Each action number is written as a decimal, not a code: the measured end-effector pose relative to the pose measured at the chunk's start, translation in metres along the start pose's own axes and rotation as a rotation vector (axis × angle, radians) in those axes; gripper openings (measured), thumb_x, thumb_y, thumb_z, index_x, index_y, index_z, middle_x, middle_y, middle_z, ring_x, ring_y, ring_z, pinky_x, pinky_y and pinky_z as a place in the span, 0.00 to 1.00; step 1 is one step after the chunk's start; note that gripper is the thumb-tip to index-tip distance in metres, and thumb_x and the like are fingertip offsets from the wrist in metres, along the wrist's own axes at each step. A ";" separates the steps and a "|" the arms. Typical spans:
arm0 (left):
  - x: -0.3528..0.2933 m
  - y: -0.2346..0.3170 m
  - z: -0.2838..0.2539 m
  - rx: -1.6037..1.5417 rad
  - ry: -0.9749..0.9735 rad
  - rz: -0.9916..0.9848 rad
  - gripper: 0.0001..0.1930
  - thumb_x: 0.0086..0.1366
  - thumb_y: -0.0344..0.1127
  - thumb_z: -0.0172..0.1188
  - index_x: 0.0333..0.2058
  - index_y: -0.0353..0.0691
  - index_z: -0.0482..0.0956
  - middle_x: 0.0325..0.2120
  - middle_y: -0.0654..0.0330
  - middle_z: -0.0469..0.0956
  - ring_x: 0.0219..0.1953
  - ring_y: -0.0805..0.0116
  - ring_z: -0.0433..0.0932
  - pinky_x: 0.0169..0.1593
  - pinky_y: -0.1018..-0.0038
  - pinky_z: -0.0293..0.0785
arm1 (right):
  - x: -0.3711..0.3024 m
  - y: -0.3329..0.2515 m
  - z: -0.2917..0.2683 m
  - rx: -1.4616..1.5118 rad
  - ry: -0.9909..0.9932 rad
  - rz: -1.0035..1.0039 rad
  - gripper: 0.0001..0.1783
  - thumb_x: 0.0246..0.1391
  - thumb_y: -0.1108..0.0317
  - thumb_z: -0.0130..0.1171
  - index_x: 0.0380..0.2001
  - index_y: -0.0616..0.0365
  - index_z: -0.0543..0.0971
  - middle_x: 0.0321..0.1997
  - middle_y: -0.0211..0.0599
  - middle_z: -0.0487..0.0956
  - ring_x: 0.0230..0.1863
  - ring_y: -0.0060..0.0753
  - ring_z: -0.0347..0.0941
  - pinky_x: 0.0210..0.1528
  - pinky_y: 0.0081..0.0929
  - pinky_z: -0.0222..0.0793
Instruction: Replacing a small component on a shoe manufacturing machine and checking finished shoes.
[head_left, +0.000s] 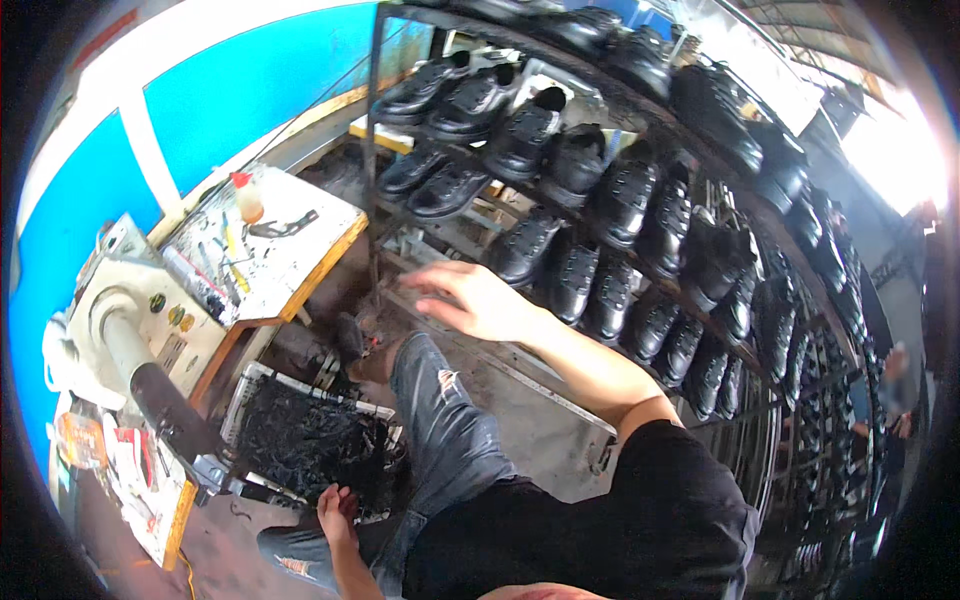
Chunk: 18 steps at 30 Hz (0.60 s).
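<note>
My right arm reaches forward across the view, and my right hand (470,300) is held in the air with its fingers stretched out and nothing in them. It is near the shoe rack's lower shelf, closest to a pair of black lace-up shoes (448,190), and does not touch them. Low down by my thigh is my left hand (338,512), its fingers loosely bent and apart, with nothing visible in them. Beside it stands a light-rimmed crate (243,400) filled with black scraps (310,440). My jeans-clad legs (440,410) are spread next to the crate.
A metal rack (372,150) with rows of black shoes (625,200) runs along the right. At left is a cream machine (150,310) with a dark cylindrical arm (170,410). White worktables (290,265) hold tools and a small bottle (247,200). Another person (893,400) stands far right.
</note>
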<state>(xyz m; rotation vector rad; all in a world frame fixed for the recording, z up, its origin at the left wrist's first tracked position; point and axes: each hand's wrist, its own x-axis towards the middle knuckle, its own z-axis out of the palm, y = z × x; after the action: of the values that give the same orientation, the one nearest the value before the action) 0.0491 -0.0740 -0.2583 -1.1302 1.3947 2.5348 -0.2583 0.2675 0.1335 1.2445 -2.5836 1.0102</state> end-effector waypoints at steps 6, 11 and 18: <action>-0.030 0.030 0.046 0.177 -0.029 0.025 0.16 0.73 0.41 0.60 0.55 0.43 0.78 0.43 0.61 0.84 0.42 0.64 0.83 0.47 0.65 0.78 | -0.083 -0.042 -0.085 -0.352 0.197 0.040 0.21 0.61 0.63 0.64 0.55 0.57 0.80 0.47 0.46 0.83 0.51 0.51 0.80 0.55 0.42 0.77; -0.020 0.006 0.040 0.299 -0.109 0.058 0.15 0.75 0.40 0.60 0.54 0.41 0.78 0.44 0.61 0.82 0.44 0.66 0.81 0.49 0.68 0.79 | -0.130 -0.060 -0.124 -0.449 0.354 0.126 0.18 0.61 0.66 0.64 0.53 0.59 0.81 0.47 0.46 0.83 0.50 0.50 0.81 0.54 0.41 0.77; 0.004 -0.007 0.038 0.345 -0.224 0.123 0.15 0.74 0.42 0.61 0.54 0.41 0.79 0.51 0.65 0.79 0.54 0.67 0.77 0.58 0.68 0.72 | -0.219 -0.057 -0.102 -0.587 0.407 0.334 0.14 0.58 0.69 0.67 0.47 0.59 0.83 0.46 0.43 0.84 0.48 0.47 0.82 0.52 0.38 0.78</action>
<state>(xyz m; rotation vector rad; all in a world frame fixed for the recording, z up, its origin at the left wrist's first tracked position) 0.0270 -0.0426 -0.2529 -0.7018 1.7904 2.2794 -0.0913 0.4485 0.1637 0.4270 -2.5094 0.4104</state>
